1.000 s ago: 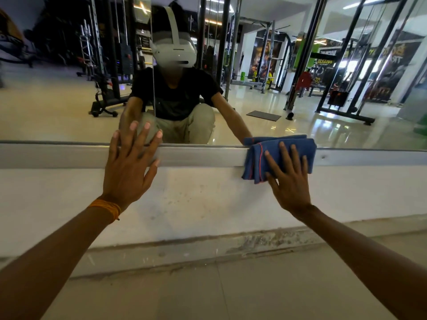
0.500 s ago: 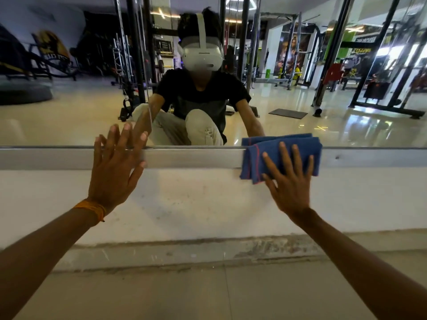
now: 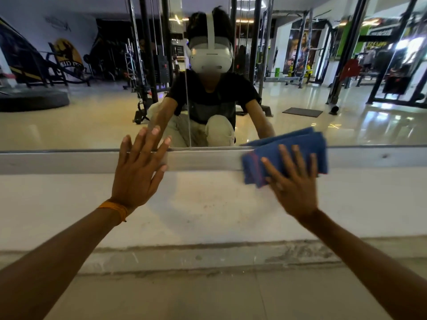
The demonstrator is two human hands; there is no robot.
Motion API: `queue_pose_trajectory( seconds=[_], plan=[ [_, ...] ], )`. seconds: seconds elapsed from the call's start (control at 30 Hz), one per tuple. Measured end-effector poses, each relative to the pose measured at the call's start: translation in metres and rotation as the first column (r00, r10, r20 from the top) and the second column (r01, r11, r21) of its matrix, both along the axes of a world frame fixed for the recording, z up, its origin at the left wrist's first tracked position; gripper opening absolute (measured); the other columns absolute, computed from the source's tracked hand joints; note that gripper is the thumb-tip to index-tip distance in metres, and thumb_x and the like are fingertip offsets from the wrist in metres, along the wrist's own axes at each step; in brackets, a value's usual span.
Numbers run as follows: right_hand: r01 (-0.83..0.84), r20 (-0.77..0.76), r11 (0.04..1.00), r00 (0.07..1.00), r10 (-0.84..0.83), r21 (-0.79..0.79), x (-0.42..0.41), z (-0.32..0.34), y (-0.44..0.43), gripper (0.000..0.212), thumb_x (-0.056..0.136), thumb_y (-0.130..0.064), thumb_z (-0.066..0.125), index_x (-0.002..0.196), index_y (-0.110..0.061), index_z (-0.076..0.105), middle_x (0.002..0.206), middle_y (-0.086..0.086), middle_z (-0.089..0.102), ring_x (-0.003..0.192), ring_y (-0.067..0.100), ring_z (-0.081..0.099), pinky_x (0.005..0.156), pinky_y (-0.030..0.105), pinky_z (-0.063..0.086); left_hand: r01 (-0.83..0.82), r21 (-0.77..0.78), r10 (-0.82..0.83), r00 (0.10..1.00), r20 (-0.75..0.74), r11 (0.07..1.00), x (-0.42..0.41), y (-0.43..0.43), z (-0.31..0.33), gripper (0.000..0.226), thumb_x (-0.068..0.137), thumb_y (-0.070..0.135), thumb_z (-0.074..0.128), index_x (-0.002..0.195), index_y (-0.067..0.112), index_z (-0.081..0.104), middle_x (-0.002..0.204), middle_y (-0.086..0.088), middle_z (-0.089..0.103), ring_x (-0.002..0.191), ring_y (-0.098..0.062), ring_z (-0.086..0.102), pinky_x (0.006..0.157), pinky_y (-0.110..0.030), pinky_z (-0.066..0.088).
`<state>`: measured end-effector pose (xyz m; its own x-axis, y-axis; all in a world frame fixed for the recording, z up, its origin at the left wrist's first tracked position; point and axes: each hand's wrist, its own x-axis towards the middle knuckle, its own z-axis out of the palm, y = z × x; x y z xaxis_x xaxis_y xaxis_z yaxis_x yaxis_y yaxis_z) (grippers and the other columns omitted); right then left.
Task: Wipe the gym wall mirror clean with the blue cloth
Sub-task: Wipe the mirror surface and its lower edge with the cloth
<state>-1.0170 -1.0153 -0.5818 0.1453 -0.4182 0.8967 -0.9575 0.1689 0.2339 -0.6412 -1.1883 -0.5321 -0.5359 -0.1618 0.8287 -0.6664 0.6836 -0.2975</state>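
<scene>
My right grip (image 3: 293,188) lies flat with the fingers spread and straight. It holds nothing closed; it only presses the folded blue cloth (image 3: 307,140) against the wall. The cloth sits at the bottom edge of the mirror (image 3: 92,116), mostly on the grey strip (image 3: 69,161) under the glass, with only its top part over the glass itself. My left grip (image 3: 136,174) is also open and empty, with the palm on the same strip and the fingertips reaching the glass, to the left of the cloth.

I judge that I am working on the lowest band of the mirror. I see no wet marks or streaks on the glass, so I cannot tell how much is already wiped. The glass above and to both sides may still need the cloth.

By count: one cloth, two grips, one orange band (image 3: 113,210) on my left wrist, and two glass panels meeting at one vertical seam.
</scene>
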Motion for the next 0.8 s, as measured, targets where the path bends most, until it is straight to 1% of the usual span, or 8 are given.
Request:
queue_pose_trajectory(
  seconds=[0.13, 0.2, 0.3, 0.43, 0.57, 0.67, 0.7, 0.8],
  plan=[
    [0.049, 0.073, 0.998, 0.996, -0.052, 0.038, 0.011, 0.008, 0.001, 0.065, 0.104, -0.042, 0.055, 0.161, -0.034, 0.025, 0.170, 0.014, 0.018, 0.157, 0.041, 0.008, 0.119, 0.076, 0.011, 0.008, 0.040, -0.005, 0.996, -0.092, 0.999, 0.022, -0.009, -0.010, 0.060, 0.107, 0.035, 0.041, 0.161, 0.010, 0.033, 0.169, -0.021, 0.019, 0.157, -0.044, 0.014, 0.125, -0.065, 0.013],
    [-0.010, -0.028, 0.995, 1.000, 0.013, 0.096, 0.069, 0.017, -0.028, 0.066, 0.104, -0.045, 0.054, 0.161, -0.035, 0.021, 0.171, 0.011, 0.014, 0.158, 0.040, 0.007, 0.121, 0.073, 0.005, 0.011, 0.042, -0.007, 0.996, -0.085, 0.999, 0.038, -0.015, -0.010, 0.060, 0.107, 0.035, 0.040, 0.161, 0.011, 0.032, 0.170, -0.020, 0.018, 0.157, -0.043, 0.014, 0.125, -0.063, 0.012],
    [-0.102, -0.155, 0.975, 0.979, 0.134, 0.198, 0.163, 0.027, -0.074, 0.062, 0.107, -0.047, 0.048, 0.162, -0.037, 0.021, 0.172, 0.007, 0.015, 0.159, 0.034, 0.005, 0.123, 0.069, 0.008, 0.018, 0.032, -0.016, 0.998, -0.066, 0.999, 0.065, -0.028, -0.005, 0.061, 0.107, 0.037, 0.037, 0.162, 0.012, 0.029, 0.170, -0.019, 0.017, 0.157, -0.042, 0.014, 0.126, -0.062, 0.012],
    [-0.090, -0.154, 0.982, 0.981, 0.116, 0.168, 0.169, 0.031, -0.074, 0.054, 0.111, -0.048, 0.038, 0.162, -0.037, 0.024, 0.171, 0.006, 0.022, 0.158, 0.033, 0.013, 0.125, 0.064, 0.011, 0.034, 0.053, -0.029, 0.996, -0.081, 0.998, 0.083, -0.028, -0.013, 0.060, 0.108, 0.035, 0.038, 0.162, 0.011, 0.028, 0.171, -0.017, 0.017, 0.158, -0.039, 0.014, 0.126, -0.061, 0.016],
    [0.017, 0.101, 0.995, 0.995, -0.027, 0.096, 0.096, 0.019, -0.026, 0.073, 0.105, -0.043, 0.053, 0.164, -0.042, 0.011, 0.173, 0.008, 0.012, 0.160, 0.035, 0.006, 0.125, 0.066, 0.008, 0.053, 0.082, -0.049, 0.997, -0.060, 0.995, 0.095, -0.028, -0.017, 0.062, 0.107, 0.033, 0.040, 0.164, 0.013, 0.024, 0.172, -0.014, 0.015, 0.159, -0.035, 0.012, 0.127, -0.058, 0.015],
    [0.038, 0.291, 0.996, 0.955, -0.061, 0.082, 0.106, 0.012, -0.019, 0.071, 0.107, -0.043, 0.048, 0.165, -0.040, 0.009, 0.174, 0.008, 0.005, 0.160, 0.038, 0.001, 0.123, 0.070, 0.008, 0.046, 0.095, -0.038, 0.996, -0.084, 0.994, 0.095, -0.029, -0.016, 0.062, 0.107, 0.032, 0.044, 0.163, 0.014, 0.026, 0.171, -0.016, 0.014, 0.159, -0.037, 0.011, 0.126, -0.060, 0.016],
    [0.015, 0.275, 0.995, 0.961, -0.041, 0.095, 0.123, 0.011, -0.026, 0.067, 0.108, -0.042, 0.046, 0.165, -0.038, 0.011, 0.174, 0.009, 0.005, 0.159, 0.039, 0.001, 0.123, 0.071, 0.008, 0.041, 0.109, -0.028, 0.993, -0.118, 0.993, 0.094, -0.029, -0.015, 0.062, 0.106, 0.032, 0.044, 0.163, 0.014, 0.026, 0.171, -0.017, 0.013, 0.159, -0.038, 0.010, 0.126, -0.061, 0.014],
    [-0.046, 0.048, 0.982, 0.998, 0.038, 0.185, 0.181, 0.018, -0.062, 0.057, 0.110, -0.045, 0.041, 0.163, -0.033, 0.024, 0.172, 0.013, 0.016, 0.158, 0.042, 0.010, 0.120, 0.073, 0.013, 0.024, 0.118, -0.007, 0.990, -0.139, 0.993, 0.096, -0.032, -0.012, 0.062, 0.108, 0.035, 0.040, 0.164, 0.016, 0.024, 0.172, -0.018, 0.010, 0.159, -0.039, 0.008, 0.127, -0.061, 0.008]
  ],
)
